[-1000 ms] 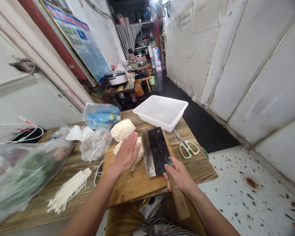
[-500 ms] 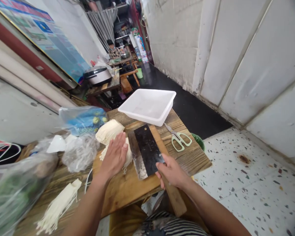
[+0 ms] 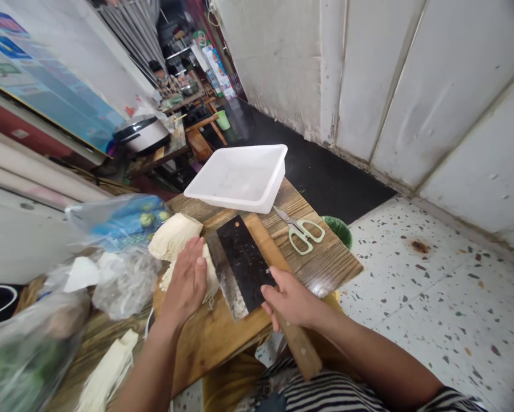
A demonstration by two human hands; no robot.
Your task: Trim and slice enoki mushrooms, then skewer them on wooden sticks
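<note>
Enoki clusters [image 3: 175, 236]: three showing; one sitting at the far edge of the cutting board [image 3: 205, 337], one lying half hidden under the left hand, one lying on the surface [image 3: 321, 257], cut off at the near-left frame edge.
Left hand [image 3: 186, 280]: pressing flat, fingers together, on the hidden cluster.
Right hand [image 3: 289, 297]: gripping the handle of one cleaver [image 3: 239, 263], blade just beside that cluster.
Plastic tray [image 3: 235, 177]: one, white, sitting far on the surface.
Scissors [image 3: 302, 232]: one pair, lying right of the cutting board.
</note>
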